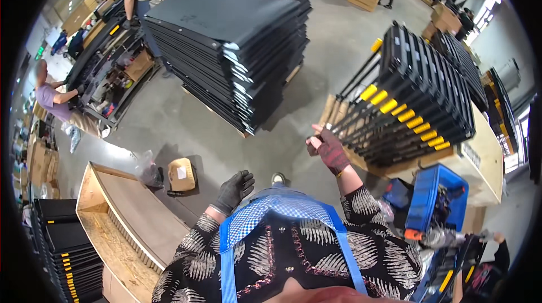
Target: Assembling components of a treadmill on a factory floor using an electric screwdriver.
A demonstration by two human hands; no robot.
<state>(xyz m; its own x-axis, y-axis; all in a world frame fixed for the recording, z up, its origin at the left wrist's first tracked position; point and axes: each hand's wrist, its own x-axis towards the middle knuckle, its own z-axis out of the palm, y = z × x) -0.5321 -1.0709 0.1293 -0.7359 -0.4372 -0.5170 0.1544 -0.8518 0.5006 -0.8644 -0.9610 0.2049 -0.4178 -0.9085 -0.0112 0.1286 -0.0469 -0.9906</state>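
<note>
My left hand (pixel 233 192), in a dark grey glove, hangs in front of my blue checked apron (pixel 282 204). Its fingers are loosely stretched out, and nothing shows in it. My right hand (pixel 330 152) wears a dark red glove that leaves the fingertips bare. Its fingers are apart and partly bent, with nothing seen in them. Closest to this hand stands a row of black metal frames (pixel 426 83) with yellow end caps (pixel 395 110). Thin black legs reach from the frames toward my fingers; I see no clear contact.
A tall stack of black panels (pixel 226 15) rises ahead. At left are an open wooden crate (pixel 132 229) and a small carton (pixel 180 176). A blue bin (pixel 435 196) stands at right. Two people (pixel 53 97) work at a bench (pixel 116 71) on the far left.
</note>
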